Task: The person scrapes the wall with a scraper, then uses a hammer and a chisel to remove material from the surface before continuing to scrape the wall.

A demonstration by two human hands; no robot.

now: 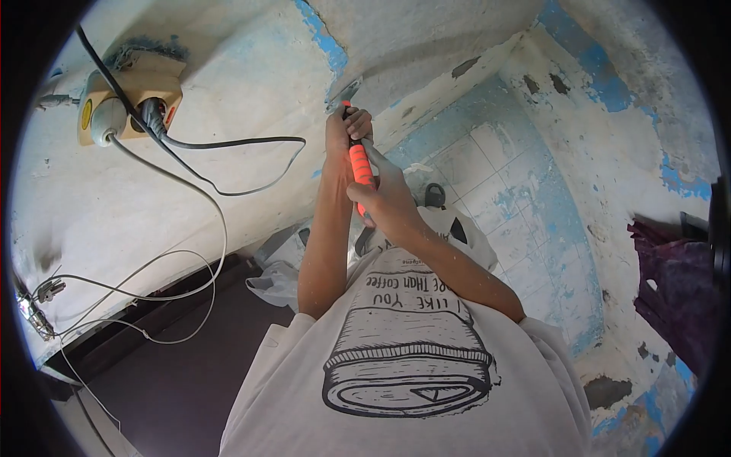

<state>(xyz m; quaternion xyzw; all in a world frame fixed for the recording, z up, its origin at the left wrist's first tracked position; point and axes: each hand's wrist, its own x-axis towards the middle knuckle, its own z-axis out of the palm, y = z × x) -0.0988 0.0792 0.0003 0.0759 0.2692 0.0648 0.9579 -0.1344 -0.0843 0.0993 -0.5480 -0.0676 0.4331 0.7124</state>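
Note:
A scraper-like tool with an orange, dark-striped handle [361, 164] is held in both hands in front of the chest. My left hand [348, 128] is closed round its upper part, close to the blade. Lower on the handle, my right hand [381, 189] grips it with the thumb along the side. The thin metal blade [346, 90] lies at the wall [266, 76], beside a strip of exposed blue paint [326, 42]. Whether the blade's edge touches the wall is too small to tell.
A socket box [133, 103] with plugs and dangling cables [221, 228] is at the upper left. Below it are a dark surface [205, 381] and a plastic bag [274, 286]. Dusty floor tiles [495, 175] lie right of the hands. Purple cloth [674, 282] hangs at the far right.

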